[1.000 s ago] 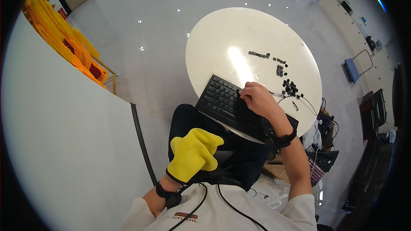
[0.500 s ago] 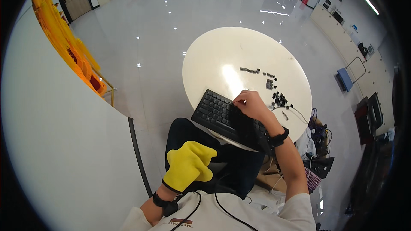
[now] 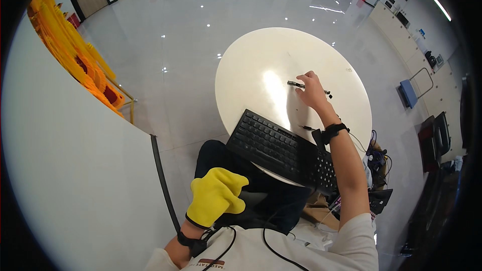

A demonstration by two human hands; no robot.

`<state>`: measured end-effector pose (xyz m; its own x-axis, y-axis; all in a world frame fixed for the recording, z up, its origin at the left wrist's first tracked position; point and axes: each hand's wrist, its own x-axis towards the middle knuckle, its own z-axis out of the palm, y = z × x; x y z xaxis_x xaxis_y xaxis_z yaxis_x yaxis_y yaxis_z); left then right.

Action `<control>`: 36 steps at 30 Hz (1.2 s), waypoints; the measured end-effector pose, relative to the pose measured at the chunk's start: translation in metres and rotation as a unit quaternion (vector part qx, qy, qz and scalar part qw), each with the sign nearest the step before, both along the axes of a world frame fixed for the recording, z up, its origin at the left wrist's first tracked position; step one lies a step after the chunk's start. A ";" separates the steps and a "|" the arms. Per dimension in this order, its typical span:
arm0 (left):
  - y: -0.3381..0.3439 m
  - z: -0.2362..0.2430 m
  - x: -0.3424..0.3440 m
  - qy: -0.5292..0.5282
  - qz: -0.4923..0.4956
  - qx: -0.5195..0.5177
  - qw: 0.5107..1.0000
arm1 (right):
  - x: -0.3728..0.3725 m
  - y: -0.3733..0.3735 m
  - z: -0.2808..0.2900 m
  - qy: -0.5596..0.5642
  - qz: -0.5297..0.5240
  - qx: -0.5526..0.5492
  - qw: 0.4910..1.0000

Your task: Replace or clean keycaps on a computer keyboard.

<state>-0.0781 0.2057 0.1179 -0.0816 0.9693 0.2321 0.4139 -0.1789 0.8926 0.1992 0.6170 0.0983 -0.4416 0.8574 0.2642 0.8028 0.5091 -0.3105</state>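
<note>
A black keyboard (image 3: 266,143) lies slantwise along the near edge of the round white table (image 3: 246,65). At its right end keys are off, and light dots show there. Beyond it my right hand (image 3: 314,92) is over the table, thumb and fingers apart, at a row of small dark keycaps (image 3: 295,84). Nothing shows between its fingertips. My left hand (image 3: 217,198) is above my lap, inside a yellow glove that hides how the fingers lie. It is apart from the keyboard.
A small dark slim object (image 3: 306,128) lies between the keyboard and my right forearm. Tangled cables (image 3: 379,158) and a box stand right of the table. A white partition (image 3: 80,160) rises at my left. A blue trolley (image 3: 409,94) stands far right.
My right hand has left the keyboard and moved away from me to the row of keycaps. My forearm now covers the loose keycap pile. The left hand has barely moved.
</note>
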 end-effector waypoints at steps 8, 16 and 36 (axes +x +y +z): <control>0.014 -0.009 -0.011 0.016 0.021 -0.026 0.999 | -0.016 0.019 -0.019 0.022 0.021 0.015 0.999; 0.025 -0.008 -0.014 0.046 -0.004 -0.016 0.999 | -0.018 0.024 -0.025 0.049 0.023 -0.025 0.998; 0.007 0.007 0.009 0.000 -0.017 0.008 1.000 | -0.036 -0.106 0.049 0.135 0.108 -0.075 0.982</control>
<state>-0.0690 0.2131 0.1249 -0.0480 0.9678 0.2473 0.4077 -0.2070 0.8893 0.1636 0.5113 0.1468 -0.5482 0.7899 0.2747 0.5601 0.5907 -0.5808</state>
